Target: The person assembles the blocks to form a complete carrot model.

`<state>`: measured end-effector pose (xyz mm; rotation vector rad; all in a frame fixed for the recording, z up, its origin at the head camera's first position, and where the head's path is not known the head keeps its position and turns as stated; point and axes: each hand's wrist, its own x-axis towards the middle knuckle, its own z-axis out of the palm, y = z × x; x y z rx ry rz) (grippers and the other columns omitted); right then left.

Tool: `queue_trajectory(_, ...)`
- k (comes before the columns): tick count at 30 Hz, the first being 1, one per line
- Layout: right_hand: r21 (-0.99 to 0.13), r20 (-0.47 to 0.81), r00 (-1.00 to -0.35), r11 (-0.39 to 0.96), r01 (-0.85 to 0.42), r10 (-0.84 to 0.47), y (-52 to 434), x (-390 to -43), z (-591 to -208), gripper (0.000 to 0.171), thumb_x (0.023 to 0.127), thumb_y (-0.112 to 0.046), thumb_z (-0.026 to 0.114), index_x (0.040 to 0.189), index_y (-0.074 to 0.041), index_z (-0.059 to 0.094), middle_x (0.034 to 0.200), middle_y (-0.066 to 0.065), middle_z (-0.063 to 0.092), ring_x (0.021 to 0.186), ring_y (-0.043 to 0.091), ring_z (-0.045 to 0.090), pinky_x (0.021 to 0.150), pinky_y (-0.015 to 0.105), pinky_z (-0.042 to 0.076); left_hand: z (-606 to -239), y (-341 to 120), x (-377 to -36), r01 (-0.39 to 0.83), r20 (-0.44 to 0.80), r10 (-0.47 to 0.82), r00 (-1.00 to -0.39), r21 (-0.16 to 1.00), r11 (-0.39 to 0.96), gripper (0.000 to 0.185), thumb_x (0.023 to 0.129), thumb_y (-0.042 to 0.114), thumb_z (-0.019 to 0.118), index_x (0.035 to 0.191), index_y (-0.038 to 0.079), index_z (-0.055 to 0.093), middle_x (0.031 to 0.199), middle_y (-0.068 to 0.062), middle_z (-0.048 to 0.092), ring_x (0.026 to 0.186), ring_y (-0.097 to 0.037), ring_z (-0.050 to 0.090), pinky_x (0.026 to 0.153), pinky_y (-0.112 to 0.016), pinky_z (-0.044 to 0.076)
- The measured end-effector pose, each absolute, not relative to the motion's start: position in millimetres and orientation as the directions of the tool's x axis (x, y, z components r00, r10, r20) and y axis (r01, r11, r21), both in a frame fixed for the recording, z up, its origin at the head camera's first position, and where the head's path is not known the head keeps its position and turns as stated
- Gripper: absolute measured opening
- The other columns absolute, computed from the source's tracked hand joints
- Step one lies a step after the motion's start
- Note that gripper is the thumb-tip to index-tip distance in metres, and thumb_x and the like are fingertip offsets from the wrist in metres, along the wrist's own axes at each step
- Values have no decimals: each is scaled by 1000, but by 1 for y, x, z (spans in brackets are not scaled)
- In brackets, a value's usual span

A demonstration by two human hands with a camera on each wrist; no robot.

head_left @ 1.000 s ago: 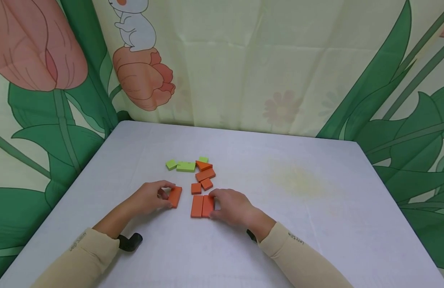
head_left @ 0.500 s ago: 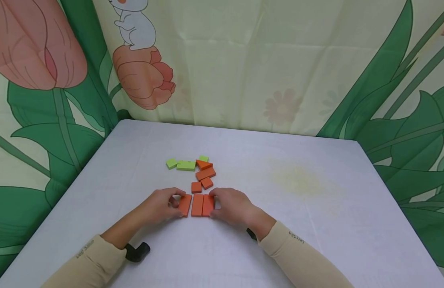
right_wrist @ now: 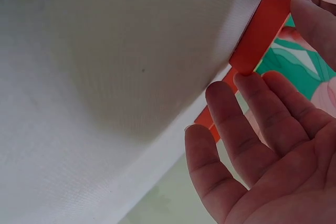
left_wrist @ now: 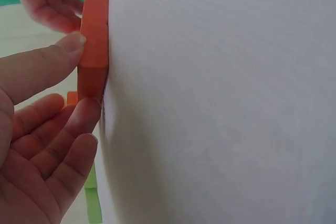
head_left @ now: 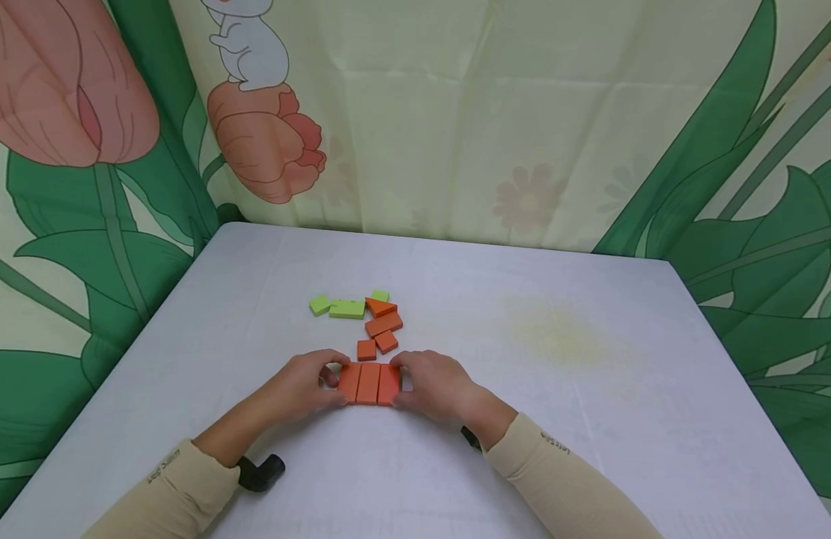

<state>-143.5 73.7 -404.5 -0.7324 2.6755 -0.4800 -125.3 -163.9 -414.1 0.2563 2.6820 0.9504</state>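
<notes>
Three flat orange rectangular blocks lie side by side on the white table, their long sides together. My left hand [head_left: 301, 385] pinches the left block [head_left: 349, 380] between thumb and fingers at its near and far ends. In the left wrist view, the thumb and a fingertip press this orange block [left_wrist: 94, 43]. On the other side, my right hand [head_left: 434, 382] grips the right block [head_left: 389, 383] by its ends, and the right wrist view has that block [right_wrist: 260, 30] between thumb and fingers. The middle block [head_left: 368, 383] sits between these two, free of either hand.
Just beyond lie two small orange squares [head_left: 366, 349], an orange rectangle [head_left: 384, 324] and an orange triangle [head_left: 380, 307]. Farther left are a green rectangular block [head_left: 346, 309] and two small green blocks [head_left: 320, 305]. A printed curtain [head_left: 415, 150] hangs behind the table [head_left: 591, 419].
My left hand has slid its orange block right and nearer until it lines up against the middle block. My right hand has stayed at the right block.
</notes>
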Motion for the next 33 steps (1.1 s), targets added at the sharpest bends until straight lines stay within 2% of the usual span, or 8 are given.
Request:
queue_trajectory(24,-439,-195,-805,783,-439,-561,70,-139,-402,50,89,-28,78,132,-8,61,121,3,66,113,22,59,98,38,49,-413,-165,-125,79,-218,263,-940,611,788,53,78,14,87,126,9,64,111,-1,64,90,-14,60,76,-29,55)
queue_trajectory(33,-452,-215,-798,781,-430,-564,59,-132,-402,50,88,-29,79,131,-8,63,119,2,66,111,21,59,96,36,49,-411,-174,-119,68,-241,260,-935,600,797,52,78,14,88,124,9,64,108,1,65,92,-15,61,78,-31,56)
